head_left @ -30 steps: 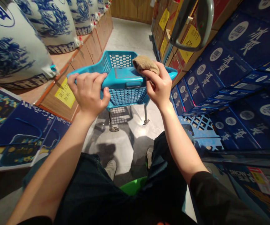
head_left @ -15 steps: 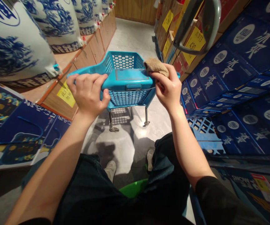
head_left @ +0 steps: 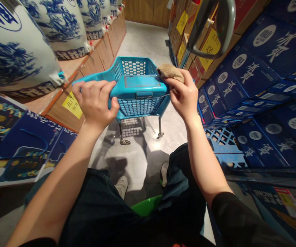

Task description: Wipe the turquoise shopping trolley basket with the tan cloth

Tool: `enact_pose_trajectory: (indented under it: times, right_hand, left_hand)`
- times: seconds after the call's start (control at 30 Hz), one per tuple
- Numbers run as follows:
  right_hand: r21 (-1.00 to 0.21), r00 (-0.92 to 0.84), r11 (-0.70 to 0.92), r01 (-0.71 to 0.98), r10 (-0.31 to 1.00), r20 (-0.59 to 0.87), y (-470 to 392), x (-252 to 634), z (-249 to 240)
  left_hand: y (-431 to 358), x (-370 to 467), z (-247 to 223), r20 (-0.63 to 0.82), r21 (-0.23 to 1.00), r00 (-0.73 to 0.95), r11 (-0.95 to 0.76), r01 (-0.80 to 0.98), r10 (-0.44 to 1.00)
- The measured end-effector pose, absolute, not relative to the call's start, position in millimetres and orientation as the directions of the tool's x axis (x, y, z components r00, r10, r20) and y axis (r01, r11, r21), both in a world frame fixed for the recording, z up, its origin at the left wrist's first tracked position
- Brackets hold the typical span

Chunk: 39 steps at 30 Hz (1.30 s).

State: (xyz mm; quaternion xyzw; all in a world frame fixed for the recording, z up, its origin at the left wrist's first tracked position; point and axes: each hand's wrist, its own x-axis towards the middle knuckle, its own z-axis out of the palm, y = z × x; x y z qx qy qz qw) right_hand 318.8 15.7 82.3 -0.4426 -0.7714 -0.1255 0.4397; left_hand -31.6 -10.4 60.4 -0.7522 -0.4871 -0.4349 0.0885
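A blue plastic shopping cart [head_left: 139, 107] with a honeycomb basket stands on the floor in front of me. My left hand [head_left: 96, 101] is wrapped over the left part of its handle edge, thumb below. At the right end of the handle, my right hand [head_left: 185, 92] pinches a brown cloth [head_left: 170, 72], which rests on the blue rim. Between my hands a flat rectangular panel shows on top of the handle.
Large blue-and-white jars [head_left: 62, 27] line a wooden counter [head_left: 96, 56] at left. Stacked blue boxes [head_left: 230, 85] rise at right, near a grey handle [head_left: 209, 55]. A green object [head_left: 148, 206] is between my legs.
Both hands and the cart's handle stay almost in place, with the cloth still in my right hand. The view has shifted very slightly.
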Motion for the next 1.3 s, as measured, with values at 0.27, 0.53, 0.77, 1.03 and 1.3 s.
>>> enact_pose_trajectory:
  times: [0.27, 0.53, 0.77, 1.03, 1.3]
  right_hand:
    - [-0.280, -0.093, 0.504, 0.817, 0.594, 0.799, 22.8, 326.0, 74.2]
    - [-0.250, -0.123, 0.511, 0.822, 0.588, 0.799, 27.2, 333.6, 75.3]
    - [-0.273, -0.147, 0.559, 0.783, 0.592, 0.792, 14.9, 308.7, 73.7]
    - [-0.309, -0.102, 0.506, 0.805, 0.631, 0.769, 18.5, 323.1, 78.8]
    - [-0.280, -0.171, 0.576, 0.768, 0.606, 0.777, 18.4, 294.9, 80.4]
  left_hand:
    - [-13.1, -28.6, 64.2, 0.700, 0.343, 0.146, -0.509, 0.790, 0.699]
    - [-12.6, -31.3, 65.7, 0.719, 0.330, 0.146, -0.518, 0.789, 0.679]
    - [-14.8, -24.4, 70.2, 0.684, 0.385, 0.152, -0.530, 0.755, 0.714]
    - [-14.7, -25.3, 70.4, 0.696, 0.371, 0.118, -0.495, 0.785, 0.708]
    - [-0.2, -38.7, 54.2, 0.818, 0.067, 0.287, -0.577, 0.814, 0.499]
